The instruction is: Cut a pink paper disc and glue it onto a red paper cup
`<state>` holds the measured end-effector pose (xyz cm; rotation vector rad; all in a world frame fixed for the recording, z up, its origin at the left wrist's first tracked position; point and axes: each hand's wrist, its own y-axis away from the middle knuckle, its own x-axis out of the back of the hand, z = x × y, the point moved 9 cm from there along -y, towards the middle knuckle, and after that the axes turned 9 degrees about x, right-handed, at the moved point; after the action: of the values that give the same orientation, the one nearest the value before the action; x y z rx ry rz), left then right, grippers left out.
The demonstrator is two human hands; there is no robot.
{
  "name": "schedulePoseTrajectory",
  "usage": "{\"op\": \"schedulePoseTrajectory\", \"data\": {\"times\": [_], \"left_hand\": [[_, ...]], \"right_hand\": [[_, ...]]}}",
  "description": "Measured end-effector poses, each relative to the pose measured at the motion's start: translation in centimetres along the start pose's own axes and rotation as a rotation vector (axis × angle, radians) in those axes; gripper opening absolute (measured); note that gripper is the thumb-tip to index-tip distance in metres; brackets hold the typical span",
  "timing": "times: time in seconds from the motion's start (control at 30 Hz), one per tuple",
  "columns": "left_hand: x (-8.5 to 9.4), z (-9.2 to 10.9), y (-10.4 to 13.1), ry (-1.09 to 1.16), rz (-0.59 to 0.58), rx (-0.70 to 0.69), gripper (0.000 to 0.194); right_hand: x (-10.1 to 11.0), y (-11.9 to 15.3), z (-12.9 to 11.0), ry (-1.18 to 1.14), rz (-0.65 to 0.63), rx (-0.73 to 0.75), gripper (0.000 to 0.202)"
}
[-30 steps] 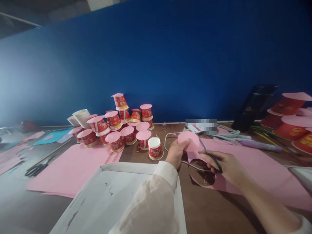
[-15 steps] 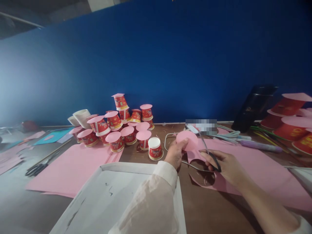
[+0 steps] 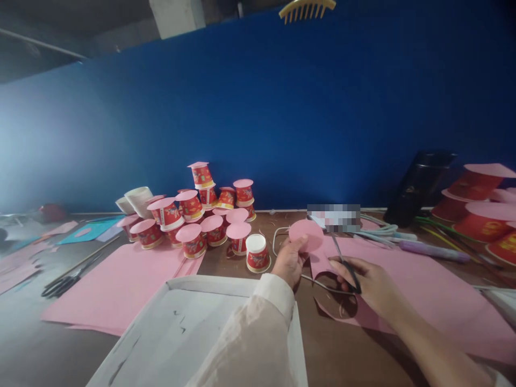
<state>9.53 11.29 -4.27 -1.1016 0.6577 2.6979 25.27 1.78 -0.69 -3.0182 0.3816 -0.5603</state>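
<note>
Between the thumb and fingers of my left hand [image 3: 291,262] is a pink paper disc [image 3: 304,234], held up off the table. My right hand [image 3: 365,277] is closed around the dark handles of a pair of scissors [image 3: 350,271], whose blades point up and away, just right of the disc. Under both hands lies a large pink paper sheet [image 3: 419,285] with rounded cutouts along its left edge. Left of my left hand, a red paper cup [image 3: 258,255] stands upside down with its white base bare.
Several upturned red cups topped with pink discs [image 3: 189,234] are grouped at centre left. A white tray [image 3: 229,285] lies in front, beside stacked pink sheets [image 3: 116,285]. Other scissors [image 3: 64,282] rest at left. A black bottle [image 3: 419,185], cables [image 3: 381,230] and a purple marker [image 3: 433,251] are at right.
The view has tilted up, bringing a yellow comb-like object in at the top. My left hand still holds the disc, now turned slightly, while the scissors have shifted a little left.
</note>
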Motion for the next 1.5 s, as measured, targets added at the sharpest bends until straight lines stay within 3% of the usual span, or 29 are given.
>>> {"op": "schedulePoseTrajectory", "data": {"times": [0.33, 0.53, 0.67, 0.83, 1.03, 1.23, 1.5], "left_hand": [[0.0, -0.1, 0.1, 0.051, 0.013, 0.002, 0.04], [0.6, -0.6, 0.0, 0.124, 0.062, 0.05, 0.032], [0.5, -0.9, -0.3, 0.124, 0.036, 0.064, 0.027], [0.4, -1.1, -0.7, 0.118, 0.01, 0.074, 0.027], [0.7, -1.0, -0.3, 0.193, 0.061, 0.085, 0.021], [0.4, -1.0, -0.3, 0.132, 0.016, 0.069, 0.025], [-0.1, -1.2, 0.0, 0.06, -0.025, 0.056, 0.036]], "right_hand": [[-0.1, 0.0, 0.4, -0.059, 0.007, -0.011, 0.043], [-0.3, -0.1, 0.5, -0.092, 0.005, -0.022, 0.043], [-0.6, -0.1, 0.5, -0.126, 0.012, -0.042, 0.044], [-0.2, -0.1, 0.6, -0.115, 0.055, -0.061, 0.048], [0.3, -0.2, 1.3, -0.089, 0.067, -0.039, 0.043], [-0.4, 0.0, 2.3, -0.252, 0.044, -0.08, 0.036], [-0.7, 0.2, 0.7, -0.253, 0.015, -0.072, 0.047]]}}
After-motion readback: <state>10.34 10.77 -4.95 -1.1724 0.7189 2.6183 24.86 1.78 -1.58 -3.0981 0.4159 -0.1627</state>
